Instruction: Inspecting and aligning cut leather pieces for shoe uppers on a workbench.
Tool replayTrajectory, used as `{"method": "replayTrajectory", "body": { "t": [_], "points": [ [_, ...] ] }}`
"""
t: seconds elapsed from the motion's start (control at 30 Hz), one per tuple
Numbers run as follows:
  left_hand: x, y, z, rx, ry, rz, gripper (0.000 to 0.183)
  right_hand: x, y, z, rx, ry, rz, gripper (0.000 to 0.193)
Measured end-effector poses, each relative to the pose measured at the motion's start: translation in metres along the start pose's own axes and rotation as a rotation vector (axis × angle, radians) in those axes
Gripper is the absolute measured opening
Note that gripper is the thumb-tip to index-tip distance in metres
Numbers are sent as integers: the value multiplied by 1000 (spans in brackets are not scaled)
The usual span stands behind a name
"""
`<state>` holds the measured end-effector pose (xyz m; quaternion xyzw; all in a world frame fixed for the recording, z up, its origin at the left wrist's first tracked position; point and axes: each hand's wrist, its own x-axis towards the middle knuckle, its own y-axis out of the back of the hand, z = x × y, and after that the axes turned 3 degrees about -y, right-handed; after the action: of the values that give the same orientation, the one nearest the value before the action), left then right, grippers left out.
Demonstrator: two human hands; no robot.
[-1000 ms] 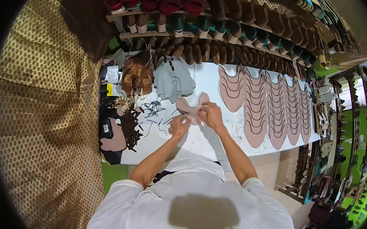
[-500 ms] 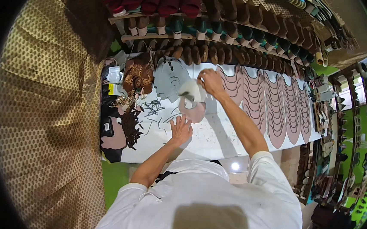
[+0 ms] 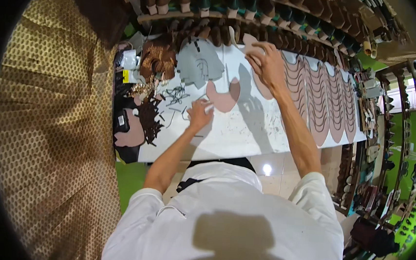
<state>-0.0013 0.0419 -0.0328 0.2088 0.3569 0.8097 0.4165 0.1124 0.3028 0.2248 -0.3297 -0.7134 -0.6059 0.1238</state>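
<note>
- Left hand (image 3: pixel 200 114): half-curled beside flat pink U-shaped shoe-upper piece (image 3: pixel 223 103), between near and far desk (image 3: pixel 227 139) edges; cannot tell whether empty.
- Right hand (image 3: pixel 267 66): grip narrow on pale curved piece (image 3: pixel 249 40), toward far edge.

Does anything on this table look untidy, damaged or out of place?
Untidy, yes: thin dark strips lie loosely scattered near the left hand, and the white tabletop looks speckled, whereas the pink pieces at right overlap in orderly rows. No damage stands out.
</note>
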Motion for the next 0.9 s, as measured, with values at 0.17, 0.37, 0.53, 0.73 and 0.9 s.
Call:
{"method": "replayTrajectory", "body": {
  "t": [0.17, 0.37, 0.53, 0.73, 0.9],
  "points": [
    [-15, 55, -21, -69, 20, 159, 27, -186, -22, -52, 31, -224, -132, 16],
    [-94, 79, -70, 95, 209, 275, 25, -315, -55, -116, 148, -401, -302, 13],
    [-118, 68, -55, 172, 251, 251, 22, -338, -55, -131, 157, -446, -286, 16],
    [-79, 56, -32, 197, 205, 299, 22, -343, -47, -139, 126, -494, -268, 21],
    [-33, 48, -24, 294, 210, 162, 24, -366, -28, -148, 89, -601, -253, 22]
  ]
}}
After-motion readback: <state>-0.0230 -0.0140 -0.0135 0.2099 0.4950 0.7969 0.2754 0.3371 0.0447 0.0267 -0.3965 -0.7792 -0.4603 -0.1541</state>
